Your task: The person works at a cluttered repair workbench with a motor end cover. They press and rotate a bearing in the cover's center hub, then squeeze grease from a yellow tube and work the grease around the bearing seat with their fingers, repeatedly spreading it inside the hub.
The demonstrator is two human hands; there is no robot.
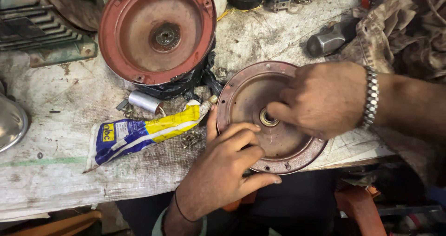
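A round reddish-brown motor end cover lies flat at the bench's front edge, with a metal bearing in its centre. My left hand holds the cover by its near rim, thumb on the left edge and fingers curled over the inner face. My right hand, a metal bracelet on its wrist, reaches in from the right and presses a fingertip at the bearing. A squeezed blue, yellow and white tube lies just left of the cover, its nozzle pointing at it.
A larger red bowl-shaped housing sits behind, with a small silver cylinder beside it. Small screws lie near the tube. A hammer head and dirty cloth are at the right. Finned motor body at far left.
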